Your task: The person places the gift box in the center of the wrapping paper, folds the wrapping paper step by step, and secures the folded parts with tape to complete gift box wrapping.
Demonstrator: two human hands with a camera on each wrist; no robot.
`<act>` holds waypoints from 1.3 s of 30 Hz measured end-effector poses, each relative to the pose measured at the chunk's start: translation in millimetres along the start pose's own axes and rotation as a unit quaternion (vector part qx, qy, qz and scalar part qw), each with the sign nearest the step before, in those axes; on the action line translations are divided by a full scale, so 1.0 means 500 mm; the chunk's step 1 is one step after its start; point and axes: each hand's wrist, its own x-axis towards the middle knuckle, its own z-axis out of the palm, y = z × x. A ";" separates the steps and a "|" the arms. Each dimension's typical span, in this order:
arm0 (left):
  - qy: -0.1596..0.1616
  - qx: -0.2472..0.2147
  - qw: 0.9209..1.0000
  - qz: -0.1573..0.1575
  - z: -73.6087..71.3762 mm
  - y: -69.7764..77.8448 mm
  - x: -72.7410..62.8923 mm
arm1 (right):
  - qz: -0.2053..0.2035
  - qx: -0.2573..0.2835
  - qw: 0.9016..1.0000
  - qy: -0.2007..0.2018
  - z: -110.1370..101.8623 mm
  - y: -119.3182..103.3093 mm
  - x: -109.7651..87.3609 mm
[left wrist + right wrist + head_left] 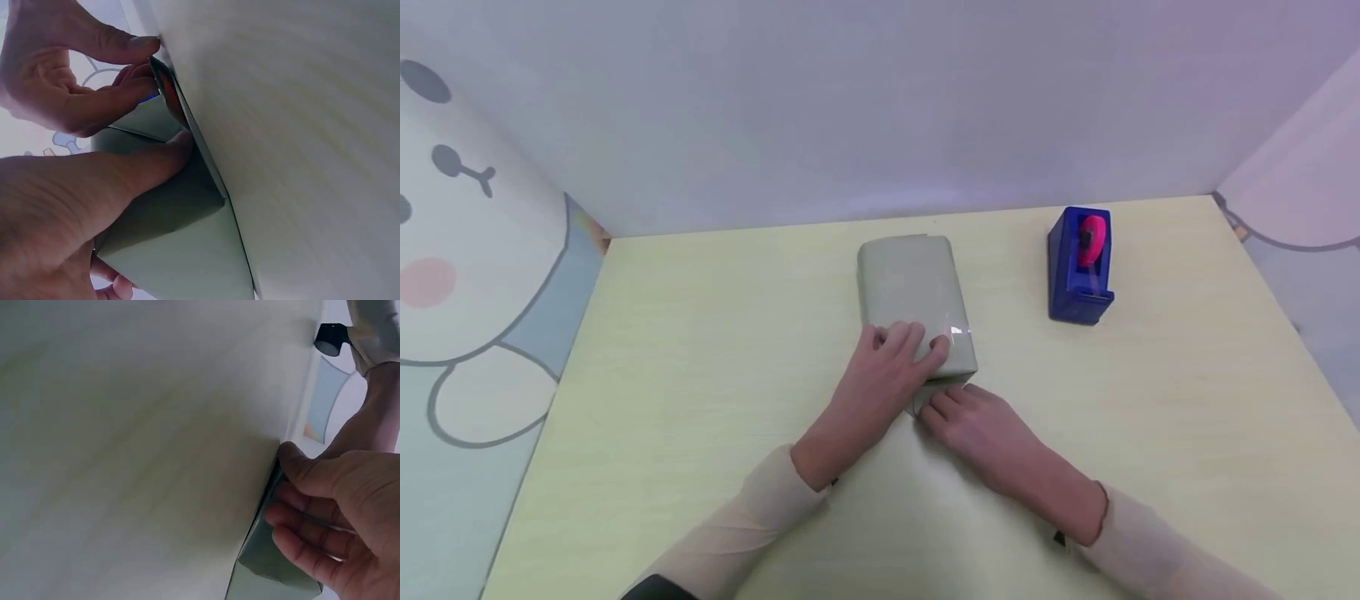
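Note:
A box wrapped in grey-green paper (910, 271) lies on the table, its near end facing me. My left hand (883, 375) grips that end, its bent fingers on the top. In the left wrist view its thumb (159, 164) presses into the folded paper of the end. My right hand (981, 429) pinches the tip of a paper flap (140, 119) sticking out from the near end, low by the table. A reddish patch shows inside the flap's folded edge. A shiny strip of clear tape (957, 331) is on the box's top right. The right wrist view partly hides the flap behind the fingers.
A blue tape dispenser (1067, 275) with a pink roll core (1092, 240) stands at the back right of the pale wooden table (700, 333). A plain pale wall (880, 108) rises behind the table. Cartoon-printed panels (482, 275) flank both sides.

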 end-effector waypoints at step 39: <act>-0.020 -0.101 0.995 0.007 -0.016 -0.035 -0.012 | -0.014 0.049 0.984 0.172 -0.007 0.037 0.006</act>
